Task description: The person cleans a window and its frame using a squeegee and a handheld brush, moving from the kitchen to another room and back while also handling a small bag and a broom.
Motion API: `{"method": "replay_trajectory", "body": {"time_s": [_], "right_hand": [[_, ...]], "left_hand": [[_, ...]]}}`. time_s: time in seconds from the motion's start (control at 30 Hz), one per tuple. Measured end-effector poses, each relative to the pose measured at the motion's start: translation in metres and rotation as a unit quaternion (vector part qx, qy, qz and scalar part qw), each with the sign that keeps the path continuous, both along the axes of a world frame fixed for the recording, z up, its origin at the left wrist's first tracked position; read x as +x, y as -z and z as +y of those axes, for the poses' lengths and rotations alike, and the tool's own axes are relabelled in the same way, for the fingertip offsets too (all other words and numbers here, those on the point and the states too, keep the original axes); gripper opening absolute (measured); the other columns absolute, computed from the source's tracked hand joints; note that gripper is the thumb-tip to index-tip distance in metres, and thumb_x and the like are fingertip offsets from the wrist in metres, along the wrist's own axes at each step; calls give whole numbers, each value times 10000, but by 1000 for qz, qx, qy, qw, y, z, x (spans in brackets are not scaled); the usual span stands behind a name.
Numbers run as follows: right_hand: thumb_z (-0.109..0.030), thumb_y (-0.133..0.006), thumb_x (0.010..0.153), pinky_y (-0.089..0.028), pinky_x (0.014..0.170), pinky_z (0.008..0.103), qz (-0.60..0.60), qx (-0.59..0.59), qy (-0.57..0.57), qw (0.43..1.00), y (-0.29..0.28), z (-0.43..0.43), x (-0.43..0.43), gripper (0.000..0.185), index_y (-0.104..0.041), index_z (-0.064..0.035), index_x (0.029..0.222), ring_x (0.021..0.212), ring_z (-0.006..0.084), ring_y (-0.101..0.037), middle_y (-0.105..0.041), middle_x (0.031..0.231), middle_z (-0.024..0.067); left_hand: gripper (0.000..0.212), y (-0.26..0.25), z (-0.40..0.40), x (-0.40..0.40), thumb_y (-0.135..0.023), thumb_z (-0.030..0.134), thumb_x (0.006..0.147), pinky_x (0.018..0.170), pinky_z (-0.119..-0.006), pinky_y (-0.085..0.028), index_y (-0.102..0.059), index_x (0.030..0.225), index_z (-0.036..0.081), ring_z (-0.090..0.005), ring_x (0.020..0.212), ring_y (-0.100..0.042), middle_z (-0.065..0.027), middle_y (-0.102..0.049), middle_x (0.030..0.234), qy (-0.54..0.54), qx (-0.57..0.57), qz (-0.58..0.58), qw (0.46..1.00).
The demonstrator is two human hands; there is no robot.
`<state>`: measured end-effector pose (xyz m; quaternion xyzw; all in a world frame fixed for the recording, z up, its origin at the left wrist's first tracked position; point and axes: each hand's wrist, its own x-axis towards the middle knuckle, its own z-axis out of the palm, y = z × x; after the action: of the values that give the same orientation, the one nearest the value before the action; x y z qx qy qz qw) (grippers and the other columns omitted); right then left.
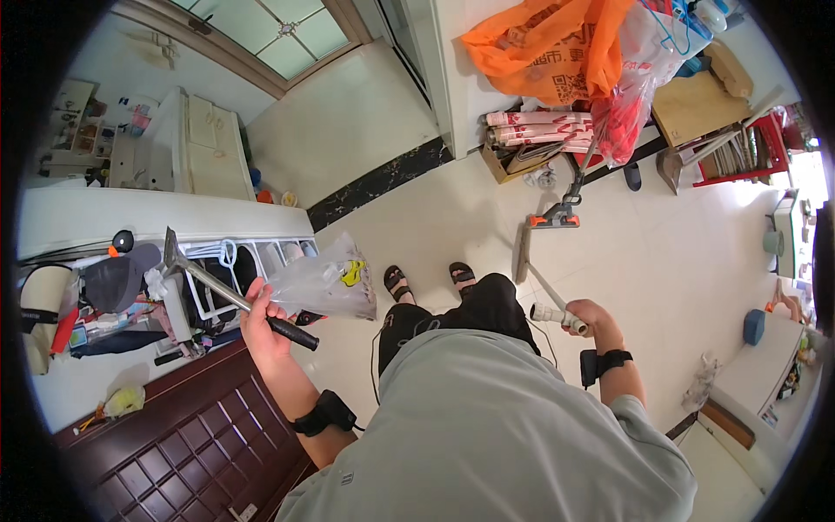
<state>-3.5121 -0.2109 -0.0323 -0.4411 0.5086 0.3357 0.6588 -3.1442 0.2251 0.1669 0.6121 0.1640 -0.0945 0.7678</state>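
Note:
My left hand point(264, 320) is closed around a steel-shafted hand tool point(212, 279) with a black grip and a narrow, flat metal head. A clear plastic bag point(319, 280) with a yellow print extends from beside its fingers; whether the hand also holds it, I cannot tell. On the other side, my right hand point(588, 316) grips a white plastic pipe fitting point(551, 314). A pale pole point(545, 285) runs from that hand towards a long grey head point(522, 251) near the floor; how the pole meets the fitting is hidden.
An open shelf unit point(267, 258) holds a dark cap point(114, 280) and white hangers point(222, 251). Ahead stand a vacuum floor head point(554, 216), a cardboard box of rolls point(505, 163), an orange bag point(548, 46) and a shovel point(670, 171). A dark panelled door point(189, 444) lies at left.

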Motion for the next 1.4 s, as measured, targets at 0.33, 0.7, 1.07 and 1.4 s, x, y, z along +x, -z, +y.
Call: {"method": "replay_trajectory", "body": {"time_s": [0.33, 0.7, 1.07, 1.4], "right_hand": [[-145, -467, 837, -423, 356, 299, -9, 58, 230, 971, 72, 100, 101, 211, -536, 51, 798, 452, 197, -542, -554, 611, 138], [-244, -619, 727, -501, 539, 343, -324, -397, -304, 803, 84, 141, 358, 235, -533, -60, 844, 691, 281, -619, -622, 763, 126], [-162, -435, 869, -469, 373, 260, -85, 118, 418, 897, 92, 164, 406, 172, -481, -7, 929, 580, 198, -571, -544, 720, 122], [-187, -432, 866, -447, 353, 245, -121, 109, 370, 915, 104, 177, 427, 213, -483, 15, 818, 465, 194, -524, -535, 645, 127]], "left_hand": [[360, 15, 45, 80, -547, 8, 771, 488, -200, -368, -504, 1128, -6, -52, 561, -419, -75, -536, 949, 27, -20, 44, 998], [319, -19, 72, 172, -546, -9, 769, 464, -193, -343, -525, 1086, 17, -52, 542, -410, -69, -539, 937, 39, 19, 53, 998], [302, -6, 103, 227, -582, 17, 787, 491, -209, -346, -529, 1083, -13, -60, 553, -438, -59, -549, 907, 36, -22, 36, 998], [307, 1, 120, 240, -578, 14, 771, 478, -197, -351, -537, 1074, 10, -51, 545, -428, -58, -544, 911, 50, 2, 76, 996]]}}
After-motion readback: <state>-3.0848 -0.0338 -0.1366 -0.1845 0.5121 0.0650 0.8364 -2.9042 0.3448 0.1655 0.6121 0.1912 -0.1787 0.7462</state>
